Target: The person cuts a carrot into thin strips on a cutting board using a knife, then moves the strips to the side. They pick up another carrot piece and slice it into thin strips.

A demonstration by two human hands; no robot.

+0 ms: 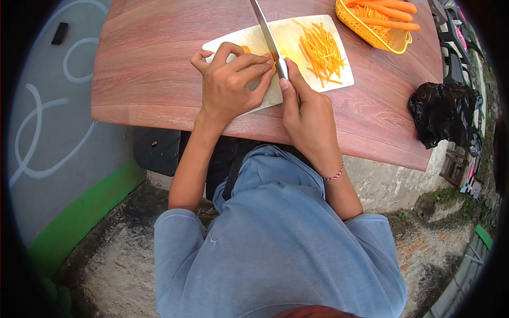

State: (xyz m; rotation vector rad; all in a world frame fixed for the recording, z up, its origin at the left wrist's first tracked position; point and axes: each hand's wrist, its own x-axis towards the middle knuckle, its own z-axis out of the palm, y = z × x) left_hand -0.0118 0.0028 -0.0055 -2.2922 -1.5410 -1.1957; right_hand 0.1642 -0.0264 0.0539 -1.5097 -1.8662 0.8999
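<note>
A white cutting board (238, 38) lies on the table near its front edge. My left hand (233, 82) is over the board, its fingertips bent and pressed on a piece of carrot (245, 49) that they mostly cover. My right hand (313, 116) is wrapped round the handle of a knife (263, 25), with the blade pointing away from me. The blade stands right beside my left fingertips, at the carrot. On the right part of the board is a heap of carrot strips (322, 53).
A yellow plastic basket (366, 33) at the back right holds whole carrots (395, 11) and more strips. A black plastic bag (442, 114) is at the right edge of the reddish wooden table (154, 69). A grey painted wall (47, 132) stands on the left.
</note>
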